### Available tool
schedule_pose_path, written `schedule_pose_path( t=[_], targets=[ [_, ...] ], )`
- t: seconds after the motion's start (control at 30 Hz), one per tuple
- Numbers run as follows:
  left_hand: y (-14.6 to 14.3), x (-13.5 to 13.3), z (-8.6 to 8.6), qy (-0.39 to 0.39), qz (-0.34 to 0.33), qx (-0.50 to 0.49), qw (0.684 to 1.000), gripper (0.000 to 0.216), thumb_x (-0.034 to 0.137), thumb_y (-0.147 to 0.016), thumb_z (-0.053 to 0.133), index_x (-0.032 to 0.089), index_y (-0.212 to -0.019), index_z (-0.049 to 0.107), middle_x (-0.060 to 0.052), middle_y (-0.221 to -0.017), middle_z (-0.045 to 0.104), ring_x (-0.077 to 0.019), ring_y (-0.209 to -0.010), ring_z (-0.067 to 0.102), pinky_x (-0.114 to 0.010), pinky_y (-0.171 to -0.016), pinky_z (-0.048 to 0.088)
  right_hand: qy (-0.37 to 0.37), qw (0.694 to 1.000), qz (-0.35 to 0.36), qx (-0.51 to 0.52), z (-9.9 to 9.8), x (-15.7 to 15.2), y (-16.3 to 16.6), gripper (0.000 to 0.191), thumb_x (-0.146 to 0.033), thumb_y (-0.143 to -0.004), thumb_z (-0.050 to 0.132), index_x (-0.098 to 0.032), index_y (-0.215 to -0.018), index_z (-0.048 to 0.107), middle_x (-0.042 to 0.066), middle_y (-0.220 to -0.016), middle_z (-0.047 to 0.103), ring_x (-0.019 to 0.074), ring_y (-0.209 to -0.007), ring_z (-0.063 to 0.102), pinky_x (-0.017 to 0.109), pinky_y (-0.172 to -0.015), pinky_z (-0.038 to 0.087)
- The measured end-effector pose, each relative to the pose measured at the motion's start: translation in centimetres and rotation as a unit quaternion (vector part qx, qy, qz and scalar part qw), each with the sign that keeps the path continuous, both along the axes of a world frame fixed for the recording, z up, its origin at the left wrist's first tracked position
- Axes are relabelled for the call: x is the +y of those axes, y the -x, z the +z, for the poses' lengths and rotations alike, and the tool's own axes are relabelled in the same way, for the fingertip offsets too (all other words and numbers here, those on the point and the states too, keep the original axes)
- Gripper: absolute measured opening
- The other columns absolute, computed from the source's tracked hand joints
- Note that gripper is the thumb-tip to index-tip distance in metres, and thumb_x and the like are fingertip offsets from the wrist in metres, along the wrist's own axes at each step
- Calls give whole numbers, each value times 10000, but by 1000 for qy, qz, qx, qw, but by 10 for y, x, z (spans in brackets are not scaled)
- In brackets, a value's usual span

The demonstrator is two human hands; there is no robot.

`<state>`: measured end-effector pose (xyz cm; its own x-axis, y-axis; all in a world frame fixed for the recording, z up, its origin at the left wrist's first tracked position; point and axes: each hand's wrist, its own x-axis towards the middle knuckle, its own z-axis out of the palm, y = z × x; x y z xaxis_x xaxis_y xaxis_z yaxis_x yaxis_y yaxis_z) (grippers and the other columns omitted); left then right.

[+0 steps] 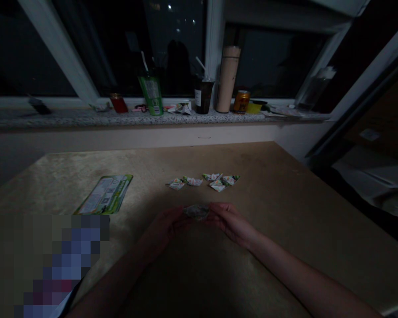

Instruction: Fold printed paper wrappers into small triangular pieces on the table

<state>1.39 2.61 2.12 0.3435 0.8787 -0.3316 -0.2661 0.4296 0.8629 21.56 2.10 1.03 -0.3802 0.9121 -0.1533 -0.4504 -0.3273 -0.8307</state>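
Note:
Between my two hands, low over the table, is a small piece of folded printed paper. My left hand pinches its left end, and my right hand pinches the right end. Shadow hides the paper's exact shape. Just beyond my hands lie several small folded paper pieces, boat-like, printed in white, green and orange. Two of them, a left folded paper piece and its neighbour, sit side by side. The others form a cluster to the right, with one folded piece at its front.
A green-and-white printed packet or sheet lies on the table to the left, above a pixelated patch. Along the windowsill stand a green cup, a dark cup, a tall beige flask, an orange can and a red jar.

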Motion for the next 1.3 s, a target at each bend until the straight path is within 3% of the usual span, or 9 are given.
schedule_pose_path(
  t=[0.63, 1.3],
  targets=[
    [1, 2, -4, 51, 9, -63, 997, 254, 224, -930, 455, 119, -913, 686, -117, -967, 719, -207, -903, 681, -302, -829, 512, 69, 997, -13, 28, -1, 2, 0, 352, -414, -801, 639, -68, -848, 682, 128, -816, 724, 176, -757, 699, 266, -764, 530],
    [0, 1, -3, 58, 24, -74, 995, 239, 184, -925, 464, 100, -882, 684, -126, -921, 726, -200, -844, 694, -281, -782, 529, 75, 996, -22, 37, 1, 1, 2, 329, -397, -808, 638, -74, -862, 671, 114, -783, 724, 172, -734, 698, 252, -735, 533]
  ],
)
